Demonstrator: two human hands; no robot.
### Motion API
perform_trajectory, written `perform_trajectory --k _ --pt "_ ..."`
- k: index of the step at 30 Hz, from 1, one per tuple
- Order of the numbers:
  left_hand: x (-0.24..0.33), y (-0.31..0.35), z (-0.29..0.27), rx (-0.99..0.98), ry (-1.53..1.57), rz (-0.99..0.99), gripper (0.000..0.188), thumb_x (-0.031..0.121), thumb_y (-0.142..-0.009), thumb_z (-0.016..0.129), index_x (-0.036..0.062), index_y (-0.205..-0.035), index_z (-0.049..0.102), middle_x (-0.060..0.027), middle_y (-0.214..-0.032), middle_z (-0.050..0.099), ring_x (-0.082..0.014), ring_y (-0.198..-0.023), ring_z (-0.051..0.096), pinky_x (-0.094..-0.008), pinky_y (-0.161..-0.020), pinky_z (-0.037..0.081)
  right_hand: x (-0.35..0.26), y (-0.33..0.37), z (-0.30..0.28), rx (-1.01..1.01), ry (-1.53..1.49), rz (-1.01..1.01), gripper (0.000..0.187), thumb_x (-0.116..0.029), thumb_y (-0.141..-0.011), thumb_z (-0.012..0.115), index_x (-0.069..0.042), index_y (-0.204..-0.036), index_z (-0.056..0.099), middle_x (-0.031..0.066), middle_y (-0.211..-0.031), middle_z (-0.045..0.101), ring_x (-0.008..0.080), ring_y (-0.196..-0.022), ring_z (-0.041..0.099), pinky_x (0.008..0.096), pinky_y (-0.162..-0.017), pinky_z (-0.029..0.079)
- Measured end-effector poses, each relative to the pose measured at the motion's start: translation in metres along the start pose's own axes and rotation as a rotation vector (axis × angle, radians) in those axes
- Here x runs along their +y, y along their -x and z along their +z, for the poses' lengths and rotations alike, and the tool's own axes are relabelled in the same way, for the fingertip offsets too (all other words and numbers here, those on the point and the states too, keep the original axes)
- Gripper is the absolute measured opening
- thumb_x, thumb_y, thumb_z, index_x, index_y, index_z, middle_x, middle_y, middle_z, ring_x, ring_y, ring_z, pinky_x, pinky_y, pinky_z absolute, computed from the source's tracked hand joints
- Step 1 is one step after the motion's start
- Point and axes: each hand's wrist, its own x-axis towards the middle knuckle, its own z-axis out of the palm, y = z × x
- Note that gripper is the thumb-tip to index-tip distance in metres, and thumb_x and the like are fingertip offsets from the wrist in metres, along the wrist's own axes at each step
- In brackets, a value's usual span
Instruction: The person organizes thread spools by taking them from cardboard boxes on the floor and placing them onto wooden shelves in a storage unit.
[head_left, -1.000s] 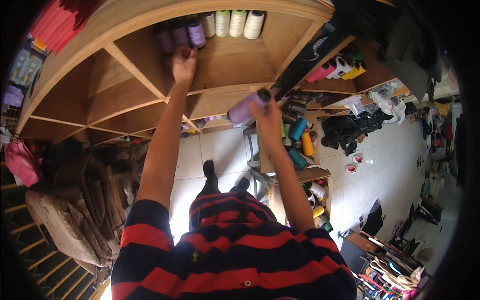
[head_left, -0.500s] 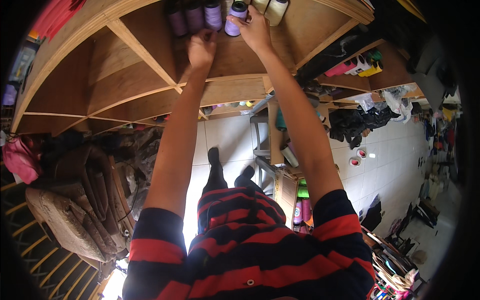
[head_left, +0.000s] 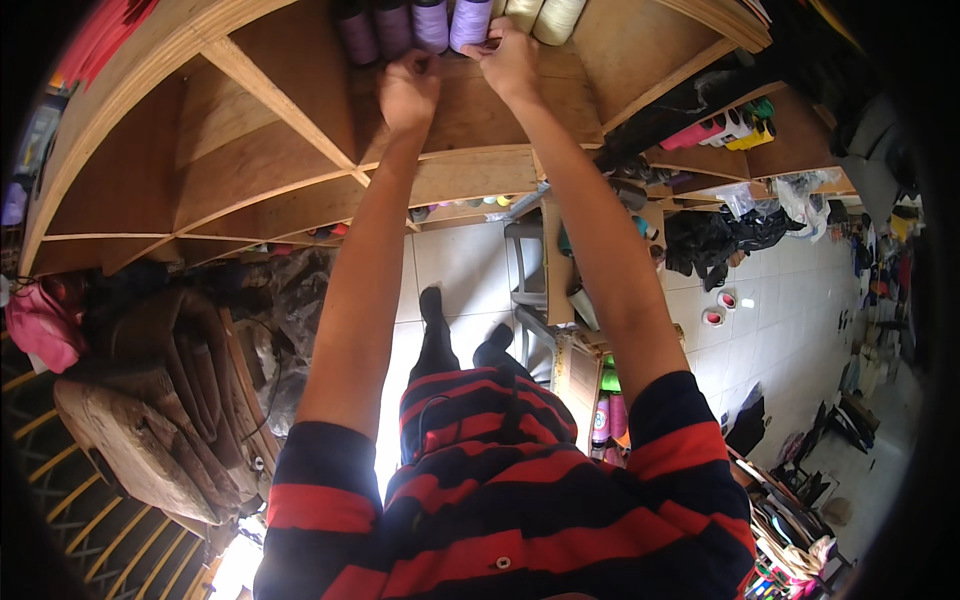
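Note:
Within an open wooden shelf compartment, several thread spools stand in a row. My right hand (head_left: 510,68) has its thumb and fingers closed at the lower part of a lavender thread spool (head_left: 470,22). Another lavender spool (head_left: 430,26) stands just left of it, with darker purple spools (head_left: 392,30) farther left. Cream spools (head_left: 556,22) are on the right, partly behind my right hand. My left hand (head_left: 409,92) is curled in front of the purple spools, its fingertips drawn together; whether something small is in them is hidden.
A wooden divider (head_left: 275,100) runs left of the compartment. Pink, white and yellow spools (head_left: 735,130) fill a shelf at right. Below are a grey stool (head_left: 528,265), an opened carton (head_left: 575,380) with spools, and folded brown material (head_left: 150,430) at left.
The lavender spool in my right hand has moved back into the row, and my fingers are now lower on it. My left hand stays curled in nearly the same place.

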Motion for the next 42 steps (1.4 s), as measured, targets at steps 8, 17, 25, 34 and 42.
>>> perform_trajectory --k 8,17,25,34,42 --pt "-0.024 -0.004 0.008 -0.057 0.074 0.319 0.020 0.026 -0.082 0.065 0.0064 -0.086 0.068 -0.0152 -0.071 0.065 -0.0250 -0.062 0.063 -0.0353 -0.062 0.049 0.010 0.008 0.010 0.059 0.080 -0.003 0.046 -0.018 -0.068 0.081 0.000 -0.104 0.057 0.0171 -0.093 0.067 0.0316 -0.089 0.065 0.0402 -0.079 0.049" --pt "-0.011 -0.005 0.013 -0.033 0.001 0.160 0.020 0.023 -0.081 0.069 0.0048 -0.087 0.072 -0.0061 -0.074 0.068 -0.0131 -0.066 0.059 -0.0279 -0.065 0.047 -0.018 0.202 -0.105 0.184 -0.127 -0.055 0.024 -0.003 -0.080 0.063 -0.002 -0.103 0.055 0.0172 -0.103 0.053 0.0372 -0.098 0.053 0.0423 -0.084 0.043" --pt "-0.024 -0.021 -0.002 0.071 -0.121 0.238 0.036 0.034 -0.083 0.068 -0.0008 -0.091 0.071 -0.0170 -0.083 0.070 -0.0260 -0.074 0.065 -0.0380 -0.072 0.050 0.076 0.435 -0.218 -0.140 0.196 0.526 0.020 -0.006 -0.080 0.059 -0.003 -0.100 0.059 0.0157 -0.101 0.055 0.0363 -0.095 0.056 0.0436 -0.082 0.047" --pt "0.043 0.059 -0.013 0.066 -0.177 0.274 0.035 0.030 -0.086 0.063 -0.0038 -0.086 0.070 -0.0168 -0.081 0.069 -0.0273 -0.071 0.064 -0.0399 -0.067 0.052 0.063 0.534 -0.277 -0.068 0.042 0.680 0.020 -0.011 -0.083 0.055 -0.004 -0.102 0.060 0.0157 -0.099 0.059 0.0349 -0.095 0.059 0.0443 -0.083 0.048" --pt "0.097 0.271 0.045 -0.633 0.019 0.513 0.012 0.007 -0.088 0.060 -0.0004 -0.093 0.068 -0.0092 -0.085 0.069 -0.0172 -0.075 0.064 -0.0303 -0.069 0.051 0.064 0.600 -0.322 0.092 0.091 0.811 0.018 -0.014 -0.086 0.056 -0.003 -0.100 0.061 0.0147 -0.093 0.058 0.0353 -0.087 0.060 0.0422 -0.075 0.049"
